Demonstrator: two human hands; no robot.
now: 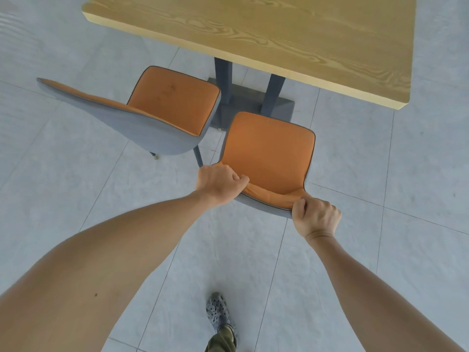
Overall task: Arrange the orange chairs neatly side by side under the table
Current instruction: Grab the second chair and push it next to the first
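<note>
You are gripping the nearer orange chair (pixel 269 151) by its backrest, just short of the table (pixel 279 36).

Your left hand (pixel 219 184) and right hand (pixel 316 217) are each clamping the backrest's top edge. The other orange chair (pixel 175 100) is sitting turned askew beside the table's base (pixel 251 102). Next, you are probably pushing yours straight under.

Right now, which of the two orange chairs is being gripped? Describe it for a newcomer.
Start at the wooden table and its grey pedestal base. Two orange chairs stand in front; take the right chair. Unlike the left chair, both hands grip its backrest: left hand, right hand.
</note>
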